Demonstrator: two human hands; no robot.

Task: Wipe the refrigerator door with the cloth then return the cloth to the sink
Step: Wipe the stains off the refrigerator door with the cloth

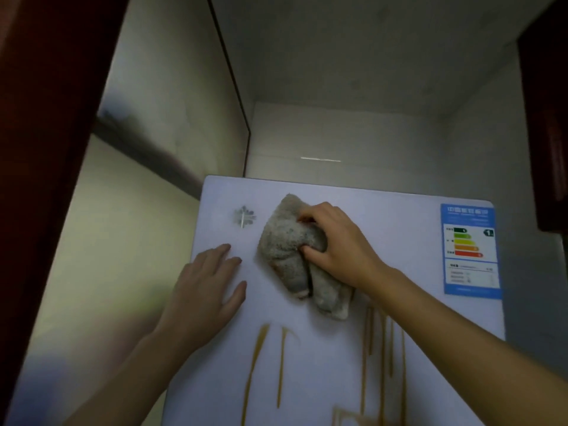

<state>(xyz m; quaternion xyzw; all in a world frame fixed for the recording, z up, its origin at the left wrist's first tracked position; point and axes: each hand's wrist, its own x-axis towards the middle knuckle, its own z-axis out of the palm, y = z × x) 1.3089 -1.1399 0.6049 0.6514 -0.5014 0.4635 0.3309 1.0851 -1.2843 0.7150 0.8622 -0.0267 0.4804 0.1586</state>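
The white refrigerator door [399, 241] fills the lower middle of the head view. A crumpled grey cloth [285, 259] is pressed against its upper part. My right hand [338, 244] grips the cloth from the right, fingers dug into its folds. My left hand [206, 287] lies flat on the door near its left edge, fingers spread, holding nothing. Several brownish-yellow drip streaks [281, 364] run down the door below the cloth and both hands. The sink is not in view.
A blue energy label [470, 250] sticks to the door's top right corner, and a small snowflake emblem [244, 216] sits left of the cloth. Pale walls rise behind and to the left. Dark red cabinet edges [550, 118] stand at both sides.
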